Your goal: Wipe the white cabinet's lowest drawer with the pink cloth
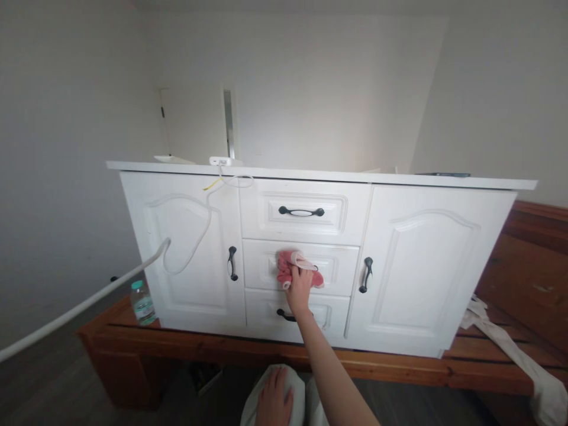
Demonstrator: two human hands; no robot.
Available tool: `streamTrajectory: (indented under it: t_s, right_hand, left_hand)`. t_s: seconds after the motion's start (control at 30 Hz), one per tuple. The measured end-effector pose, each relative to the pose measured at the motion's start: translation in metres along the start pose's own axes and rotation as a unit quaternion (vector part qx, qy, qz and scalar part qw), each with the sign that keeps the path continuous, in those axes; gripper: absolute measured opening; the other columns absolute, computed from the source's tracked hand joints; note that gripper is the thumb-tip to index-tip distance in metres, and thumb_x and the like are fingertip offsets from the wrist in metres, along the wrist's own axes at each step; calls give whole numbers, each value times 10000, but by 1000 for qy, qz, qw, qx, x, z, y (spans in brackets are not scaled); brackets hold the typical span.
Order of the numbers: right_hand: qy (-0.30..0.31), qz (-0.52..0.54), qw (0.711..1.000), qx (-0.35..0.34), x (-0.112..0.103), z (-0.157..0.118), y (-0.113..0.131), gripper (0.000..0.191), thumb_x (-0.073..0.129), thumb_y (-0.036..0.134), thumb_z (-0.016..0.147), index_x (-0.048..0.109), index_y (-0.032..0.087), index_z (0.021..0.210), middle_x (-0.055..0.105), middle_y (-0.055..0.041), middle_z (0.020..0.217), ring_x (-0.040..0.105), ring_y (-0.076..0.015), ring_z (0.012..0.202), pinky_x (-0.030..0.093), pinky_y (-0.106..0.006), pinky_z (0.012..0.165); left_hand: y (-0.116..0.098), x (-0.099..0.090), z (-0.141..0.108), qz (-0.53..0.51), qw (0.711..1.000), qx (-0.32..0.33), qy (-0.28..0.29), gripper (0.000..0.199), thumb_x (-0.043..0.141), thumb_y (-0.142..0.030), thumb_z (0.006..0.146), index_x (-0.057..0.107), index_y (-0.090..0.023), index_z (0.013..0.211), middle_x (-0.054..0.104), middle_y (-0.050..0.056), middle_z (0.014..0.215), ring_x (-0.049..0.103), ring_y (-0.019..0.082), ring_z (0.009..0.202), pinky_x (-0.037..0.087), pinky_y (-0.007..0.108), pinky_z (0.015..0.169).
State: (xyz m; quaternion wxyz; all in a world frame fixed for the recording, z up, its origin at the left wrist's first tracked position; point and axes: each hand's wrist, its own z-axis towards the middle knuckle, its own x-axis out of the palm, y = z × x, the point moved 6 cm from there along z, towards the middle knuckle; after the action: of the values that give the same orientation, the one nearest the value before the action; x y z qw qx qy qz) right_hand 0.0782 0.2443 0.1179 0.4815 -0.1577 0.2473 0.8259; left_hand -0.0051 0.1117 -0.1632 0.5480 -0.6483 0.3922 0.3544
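Closest to me, my left hand [274, 397] lies flat on my knee [290, 384], fingers loosely spread and holding nothing. My right hand [299, 287] reaches up to the white cabinet [426, 266], fingers closed around a pink cloth [288, 266] and pressing it against the middle drawer [337, 266], over its dark handle. I see a water bottle [142, 303] standing on the wooden bench [399, 364] at the cabinet's left corner, and a white cable [195, 242] hanging down the left door.
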Motion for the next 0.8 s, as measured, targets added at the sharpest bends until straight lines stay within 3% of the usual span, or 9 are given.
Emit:
streamTrajectory:
  t_s: [0.07, 0.17, 0.27, 0.37, 0.43, 0.53, 0.67, 0.8]
  right_hand:
    - [-39, 8, 999, 14, 2, -4, -2, 549, 566, 23, 737, 649, 175, 1258, 606, -192, 1297, 477, -345, 1213, 418, -526, 1056]
    - [-70, 3, 997, 18, 5, -7, 0, 595, 569, 0, 709, 662, 170, 1272, 614, -199, 1299, 481, -353, 1219, 428, -544, 1064]
    - [-60, 7, 998, 26, 5, -7, -1, 610, 588, 3, 695, 669, 171, 1276, 626, -197, 1275, 499, -360, 1216, 439, -557, 1064]
    - [-32, 20, 999, 16, 2, -6, -1, 602, 607, 25, 706, 667, 178, 1285, 641, -188, 1256, 521, -356, 1202, 442, -562, 1071]
    - [-29, 18, 999, 15, 1, -6, -2, 601, 622, 47, 714, 660, 172, 1300, 639, -196, 1273, 524, -358, 1206, 446, -563, 1069]
    - [-30, 7, 999, 20, 3, -6, -3, 628, 651, 70, 696, 653, 174, 1316, 633, -208, 1301, 521, -370, 1225, 455, -567, 1056]
    - [-34, -7, 999, 10, 10, -5, -4, 635, 653, 70, 710, 647, 159, 1338, 649, -226, 1261, 532, -383, 1210, 468, -583, 1026]
    - [-43, -21, 999, 1, 13, -5, -5, 561, 619, 59, 753, 667, 161, 1303, 645, -233, 1266, 530, -381, 1209, 455, -602, 1041]
  left_hand:
    - [2, 11, 7, -10, 1000, 0, -24, 660, 429, -257, 914, 479, -105, 1555, 478, 150, 1657, 444, 288, 1542, 420, 418, 1226]
    - [-12, 5, 17, -56, 980, 58, -183, 672, 445, -193, 849, 533, -89, 1507, 513, 188, 1624, 506, 291, 1499, 455, 421, 1213]
    - [-46, -29, 21, -92, 921, 152, -347, 559, 436, -224, 917, 597, -142, 1446, 596, 185, 1544, 557, 307, 1448, 493, 488, 1189]
    - [-82, -73, 28, -101, 885, 196, -411, 503, 430, -211, 948, 625, -102, 1400, 645, 230, 1462, 601, 355, 1379, 537, 579, 1115]
    - [-101, -95, 39, -88, 902, 199, -374, 484, 471, -204, 934, 665, -122, 1370, 691, 223, 1396, 629, 373, 1327, 520, 602, 1119]
    - [-114, -111, 53, -66, 945, 171, -272, 462, 563, -204, 893, 722, -196, 1327, 717, 173, 1380, 601, 383, 1358, 476, 576, 1161]
    - [-117, -110, 53, -29, 972, 145, -182, 479, 534, -222, 932, 689, -219, 1384, 682, 121, 1462, 515, 391, 1447, 443, 534, 1168]
    - [-117, -106, 50, 1, 981, 129, -145, 525, 451, -230, 974, 607, -183, 1472, 621, 128, 1538, 457, 375, 1498, 420, 480, 1180]
